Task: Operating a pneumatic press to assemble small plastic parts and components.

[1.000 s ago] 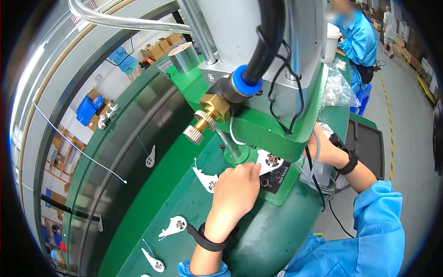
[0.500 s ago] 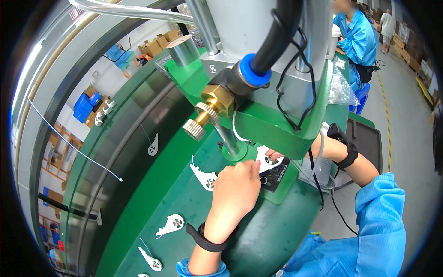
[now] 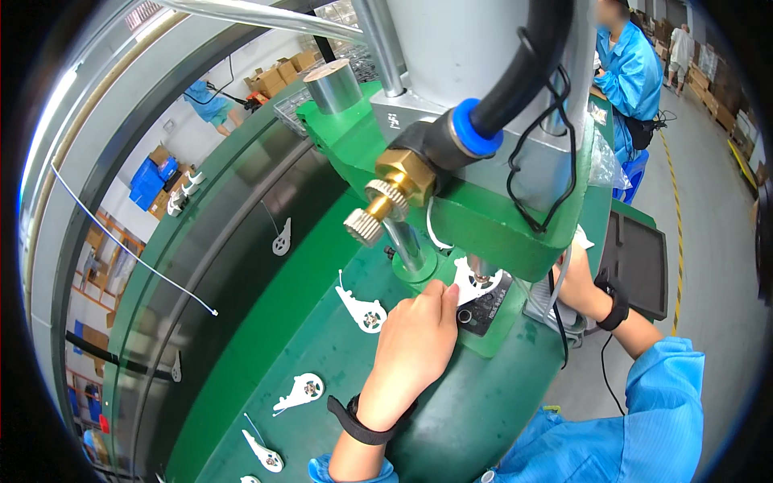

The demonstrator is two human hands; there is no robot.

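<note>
A white plastic part with a round, spoked end lies under the press, whose metal rod meets its round end. My left hand is closed, pinching the part's edge between thumb and fingers. Beneath it is a black plate on the green press base. My right hand is to the right of the press head, beside a grey bin; its fingers are hidden. A small white piece shows just above that hand. A similar white part lies left of my left hand.
More white parts lie along the green table; others are on the dark belt. A brass valve and black hose jut from the press. A dark tray stands right. A co-worker in blue sits beyond.
My right hand has left the white part and moved right, out past the press head. The press rod now shows at the part's round end. My left hand keeps its pinch.
</note>
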